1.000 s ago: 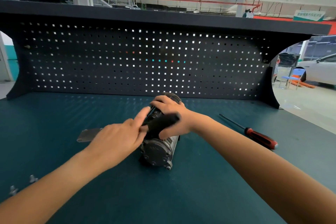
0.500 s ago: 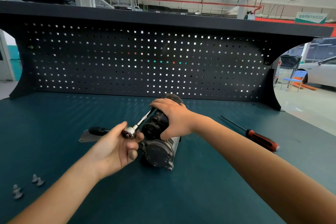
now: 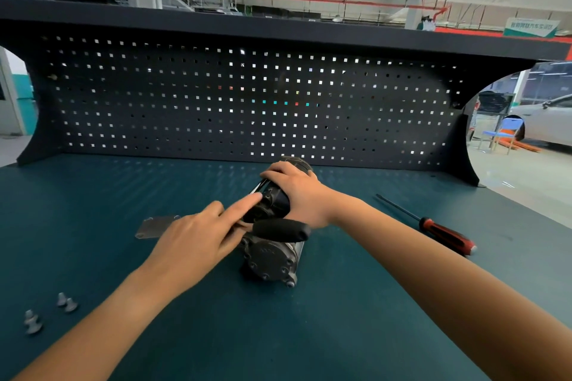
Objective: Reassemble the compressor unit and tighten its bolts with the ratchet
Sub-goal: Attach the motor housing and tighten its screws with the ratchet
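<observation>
Though near, compressor unit (image 3: 269,260) markings (image 3: 266,251) illegible.

The left hand (image 3: 198,241) and the right hand (image 3: 297,192) are showing bare at the grip. Behind each grip a slim bare wrist is widening into a bare forearm; the left forearm (image 3: 102,322) and the right forearm (image 3: 433,263) are running uncovered all the way back from the grip to the lower edge of the view.
</observation>
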Tool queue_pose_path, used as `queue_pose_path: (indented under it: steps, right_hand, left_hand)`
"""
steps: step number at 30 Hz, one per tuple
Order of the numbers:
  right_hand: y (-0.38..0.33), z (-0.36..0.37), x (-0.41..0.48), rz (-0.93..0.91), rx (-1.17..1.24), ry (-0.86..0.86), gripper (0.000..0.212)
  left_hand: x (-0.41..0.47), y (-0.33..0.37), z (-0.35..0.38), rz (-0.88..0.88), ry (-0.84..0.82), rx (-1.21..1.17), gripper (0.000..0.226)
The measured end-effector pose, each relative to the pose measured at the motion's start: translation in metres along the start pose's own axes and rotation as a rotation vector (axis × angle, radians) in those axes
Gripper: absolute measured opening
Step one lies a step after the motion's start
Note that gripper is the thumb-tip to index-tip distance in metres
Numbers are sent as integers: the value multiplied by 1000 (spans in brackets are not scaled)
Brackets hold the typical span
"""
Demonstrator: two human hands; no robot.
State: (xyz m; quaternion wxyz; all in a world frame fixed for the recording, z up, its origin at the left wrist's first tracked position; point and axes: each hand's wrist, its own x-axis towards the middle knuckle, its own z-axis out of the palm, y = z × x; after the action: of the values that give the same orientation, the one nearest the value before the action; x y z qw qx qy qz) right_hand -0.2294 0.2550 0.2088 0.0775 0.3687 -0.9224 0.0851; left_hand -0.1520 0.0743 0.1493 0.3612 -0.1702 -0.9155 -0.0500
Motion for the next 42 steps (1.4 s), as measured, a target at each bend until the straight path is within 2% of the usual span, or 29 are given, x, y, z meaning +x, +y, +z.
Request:
queue_pose_path:
  steps: [2, 4, 6, 7, 10, 11, 12, 14, 17, 22, 26, 29, 34, 36, 39, 42]
  right_hand:
    - [0, -1, 0, -11, 13, -31, 87]
    - [0, -2, 1, -10, 23, -52, 89]
    - [0, -1, 2, -4, 21, -51, 89]
    - [1, 0, 2, -1, 23, -52, 90]
    - [3, 0, 2, 3, 30, -55, 94]
    - [3, 0, 2, 2, 35, -53, 95]
    - [4, 0, 1, -2, 41, -53, 95]
    - [4, 1, 2, -7, 48, -50, 95]
    - [4, 2, 2, -18, 39, -28, 92]
    - [8, 10, -4, -79, 87, 118, 78]
    - [5, 12, -7, -83, 98, 172, 73]
    - [6, 17, -10, -106, 69, 275, 66]
    - [6, 32, -16, -87, 186, 468, 48]
    - [8, 45, -19, -53, 275, 599, 50]
    - [3, 69, -26, 94, 561, 798, 64]
    - [-2, 79, -27, 159, 707, 806, 66]
  left_hand:
    - [0, 0, -2, -107, 37, -145, 55]
    - [0, 3, 1, -243, 61, -396, 45]
    - [5, 13, 2, -397, 98, -704, 24]
    - [10, 14, 1, -544, 113, -910, 15]
    - [24, 4, -9, -1064, 58, -1740, 33]
    - [27, 0, -13, -1178, 44, -1971, 33]
    - [25, -4, -16, -1237, 39, -2090, 31]
    - [23, -8, -14, -1239, 35, -2056, 27]
    - [22, -7, -12, -1142, 59, -1833, 25]
    - [15, -4, -15, -972, 141, -1555, 23]
    - [13, 6, -15, -929, 108, -1553, 24]
    - [15, 11, -13, -919, 89, -1564, 23]
    - [19, 13, -10, -913, 82, -1583, 22]
    - [21, 14, -8, -908, 76, -1589, 21]
    - [23, 18, -5, -906, 77, -1596, 21]
    - [23, 19, -2, -907, 99, -1589, 20]
